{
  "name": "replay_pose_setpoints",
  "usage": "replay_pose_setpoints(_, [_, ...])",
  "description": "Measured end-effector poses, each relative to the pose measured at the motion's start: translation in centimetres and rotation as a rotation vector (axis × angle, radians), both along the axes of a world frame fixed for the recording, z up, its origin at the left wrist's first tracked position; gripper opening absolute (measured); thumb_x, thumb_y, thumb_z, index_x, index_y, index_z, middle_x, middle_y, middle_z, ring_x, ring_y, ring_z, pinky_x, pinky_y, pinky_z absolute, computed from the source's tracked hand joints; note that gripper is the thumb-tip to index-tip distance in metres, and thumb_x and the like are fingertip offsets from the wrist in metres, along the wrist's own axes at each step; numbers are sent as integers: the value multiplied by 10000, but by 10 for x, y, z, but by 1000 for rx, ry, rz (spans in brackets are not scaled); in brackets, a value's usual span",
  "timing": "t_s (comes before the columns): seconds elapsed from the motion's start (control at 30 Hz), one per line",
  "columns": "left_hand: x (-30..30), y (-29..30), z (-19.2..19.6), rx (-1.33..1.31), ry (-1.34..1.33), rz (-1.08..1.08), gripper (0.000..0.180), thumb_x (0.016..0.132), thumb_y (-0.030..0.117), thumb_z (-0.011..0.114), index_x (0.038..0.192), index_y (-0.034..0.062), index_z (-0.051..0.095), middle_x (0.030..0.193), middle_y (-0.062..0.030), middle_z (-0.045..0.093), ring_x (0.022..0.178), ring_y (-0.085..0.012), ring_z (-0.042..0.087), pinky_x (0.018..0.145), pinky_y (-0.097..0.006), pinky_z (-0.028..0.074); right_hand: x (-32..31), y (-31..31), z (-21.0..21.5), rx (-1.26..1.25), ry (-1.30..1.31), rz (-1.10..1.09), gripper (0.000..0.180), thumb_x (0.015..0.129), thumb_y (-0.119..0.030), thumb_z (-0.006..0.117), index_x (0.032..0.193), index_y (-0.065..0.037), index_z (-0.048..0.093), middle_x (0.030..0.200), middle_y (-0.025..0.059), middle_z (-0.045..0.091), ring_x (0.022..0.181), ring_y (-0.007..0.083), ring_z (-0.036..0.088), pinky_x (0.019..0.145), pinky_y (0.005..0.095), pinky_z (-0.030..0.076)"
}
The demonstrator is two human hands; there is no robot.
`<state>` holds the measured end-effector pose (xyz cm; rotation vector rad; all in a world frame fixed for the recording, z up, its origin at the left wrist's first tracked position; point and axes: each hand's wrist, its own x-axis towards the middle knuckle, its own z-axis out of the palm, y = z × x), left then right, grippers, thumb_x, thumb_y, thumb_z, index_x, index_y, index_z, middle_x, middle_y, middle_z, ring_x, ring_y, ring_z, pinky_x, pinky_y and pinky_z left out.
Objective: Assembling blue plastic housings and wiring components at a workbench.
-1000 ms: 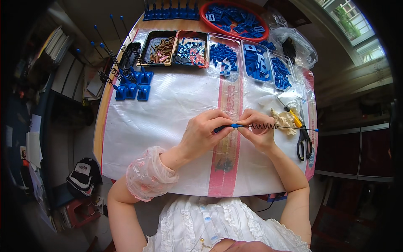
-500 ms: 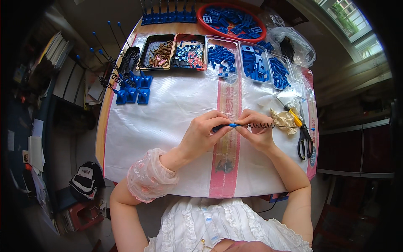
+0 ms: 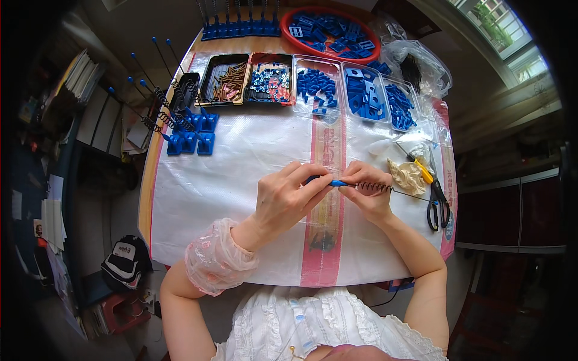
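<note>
the black coiled wire [image 3: 383, 188] is trailing past the right hand [image 3: 371, 203], its blue tip [image 3: 435, 203] hanging over the scissors [image 3: 438, 212]; i cannot tell whether they are touching. a swing of that hand could be catching the tip in a handle loop and tugging the wire crooked. the blue connector [image 3: 338, 183] is showing only briefly between the hands, so an uneven twist or a loose pinch could be making it slip, and pressing hard off-line could be bending the coil.

both hands are working close together above the middle of the white sheet [image 3: 241, 156] on the table [image 3: 146, 207]. the left hand [image 3: 282, 197] is pinching the connector's left end, thumb against bent fingers, with a dark blue end [image 3: 310, 179] poking out beyond. the right hand is narrowing to a thumb-and-finger pinch where the connector is meeting the wire, its other fingers curling in; the exact contact is partly hidden.
</note>
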<state>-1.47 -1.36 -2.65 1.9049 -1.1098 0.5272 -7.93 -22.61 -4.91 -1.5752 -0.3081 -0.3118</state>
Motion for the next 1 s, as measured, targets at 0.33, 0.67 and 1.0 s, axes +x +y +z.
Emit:
replay_pose_setpoints(0.33, [-2, 3, 1, 23, -100, -21, 247, 764, 94, 820, 1006, 98, 771, 970, -17, 723, 743, -174, 694, 574, -287, 553, 0, 2, 8, -116, -100, -10, 165, 770, 113, 777, 895, 13, 734, 857, 124, 709, 762, 162, 663, 658, 268, 494])
replay_pose_setpoints(0.67, [0, -2, -11, -46, 256, -156, 166, 819, 25, 774, 978, 35, 729, 947, -84, 692, 784, -236, 699, 660, -317, 573, -1, 0, 4, -75, 33, -2, 127, 791, 89, 773, 879, 18, 715, 868, 103, 695, 754, 125, 616, 640, 250, 460])
replay_pose_setpoints(1.0, [1, -1, -18, -35, 563, -244, 152, 864, 13, 748, 1014, -3, 723, 950, -80, 678, 761, -175, 676, 662, -283, 545, -1, -1, -8, -7, 151, 19, 103, 814, 96, 755, 858, 27, 693, 875, 86, 675, 764, 101, 601, 634, 235, 444])
